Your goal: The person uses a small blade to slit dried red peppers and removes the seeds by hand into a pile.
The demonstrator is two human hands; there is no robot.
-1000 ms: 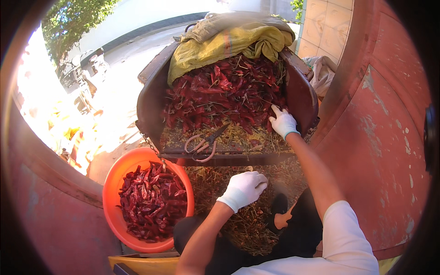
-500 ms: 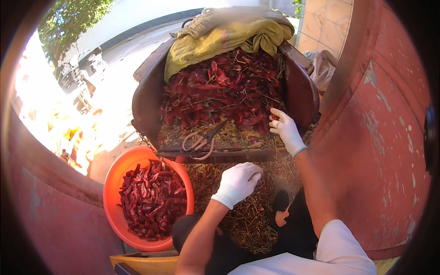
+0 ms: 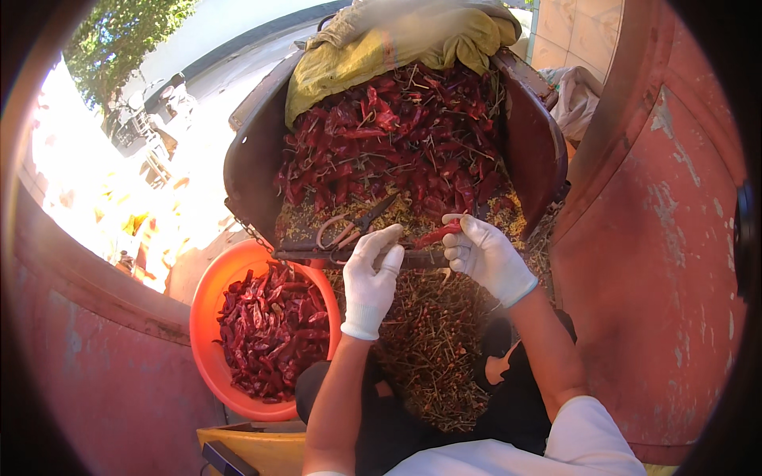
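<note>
My right hand [image 3: 494, 260], in a white glove, pinches a dried red chili pepper [image 3: 435, 236] at its right end. The pepper points left over the front edge of the metal cart bed [image 3: 530, 131]. Close to the pepper's free tip is my gloved left hand [image 3: 371, 279], its thumb and fingers apart and nothing seen between them. Scissors [image 3: 359, 225] with pinkish handles lie just behind the left fingers, on the cart bed. Beyond both hands rises a big heap of dried chili peppers [image 3: 389, 147], many with stems.
At the left, an orange tub [image 3: 203, 349] holds stemless-looking red peppers. Yellow sacking [image 3: 341, 71] covers the heap's far side. Stems and scraps [image 3: 429, 349] litter the floor between my legs. Red metal doors [image 3: 635, 262] stand on both sides. A yellow box-like thing [image 3: 262, 451] is at the lower left.
My right hand has drawn back from the heap's right side, bringing a pepper toward the middle. My left hand has risen and moved left, its fingers now parted. The view has shifted slightly.
</note>
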